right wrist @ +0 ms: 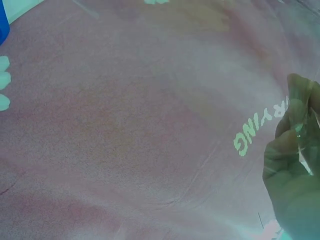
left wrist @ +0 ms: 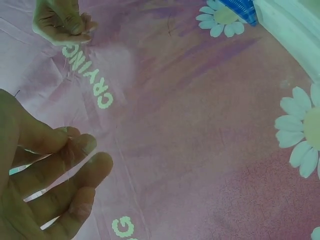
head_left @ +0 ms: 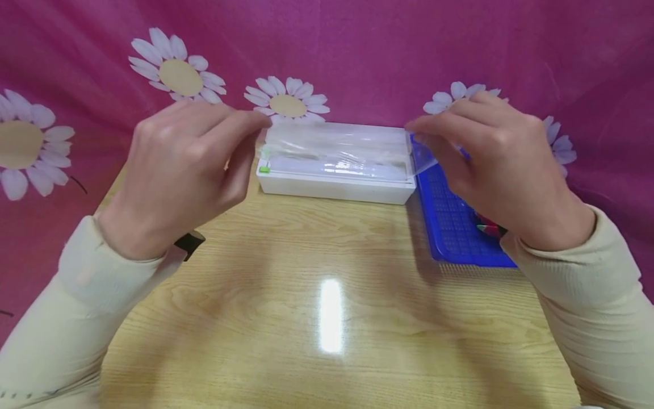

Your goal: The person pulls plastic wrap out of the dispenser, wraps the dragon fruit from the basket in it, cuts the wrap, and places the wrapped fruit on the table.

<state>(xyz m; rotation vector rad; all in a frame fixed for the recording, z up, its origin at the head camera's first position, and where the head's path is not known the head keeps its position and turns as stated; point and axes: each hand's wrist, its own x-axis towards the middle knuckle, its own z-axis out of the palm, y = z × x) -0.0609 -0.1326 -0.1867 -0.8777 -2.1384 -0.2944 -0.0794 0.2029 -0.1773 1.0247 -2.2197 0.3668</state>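
A clear sheet of cling film (head_left: 337,149) stretches between my two raised hands, its surface wrinkled and shiny. My left hand (head_left: 186,170) pinches its left end between thumb and forefinger; in the left wrist view the same hand (left wrist: 60,175) has thumb and index tip together, the other fingers loosely bent. The right end is pinched by my right hand (head_left: 503,153), which appears at the right edge of the right wrist view. Behind the film, and partly seen through it, stands a long white dispenser box (head_left: 337,188) with a small green slider (head_left: 264,169) on its left.
To the right of the box lies a blue plastic basket (head_left: 441,238), partly behind my right forearm, with a red and green item (head_left: 489,229) in it. The wooden table (head_left: 286,284) reflects a bright light. A pink cloth with daisies (head_left: 357,57) hangs behind.
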